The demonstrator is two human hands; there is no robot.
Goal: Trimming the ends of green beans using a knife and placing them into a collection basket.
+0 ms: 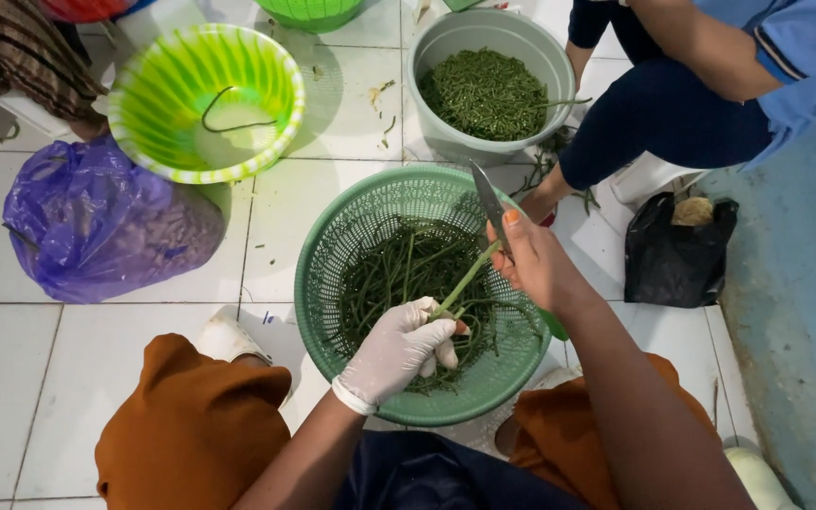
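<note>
My left hand [399,348], in a white glove, grips a long green bean [465,281] over a green mesh basket [328,236] filled with several long beans. My right hand [535,263] is bare and holds a knife [489,200] with its blade pointing up and away; the bean's upper end meets the blade near my thumb. Both hands hover above the right half of the basket, between my knees in brown cloth.
A grey bucket [446,57] of cut bean pieces stands beyond the basket. A lime-green striped bowl [276,66] holds one thin stem. A purple plastic bag [96,222] lies left, a black bag [677,260] right. Another person in blue sits at the upper right.
</note>
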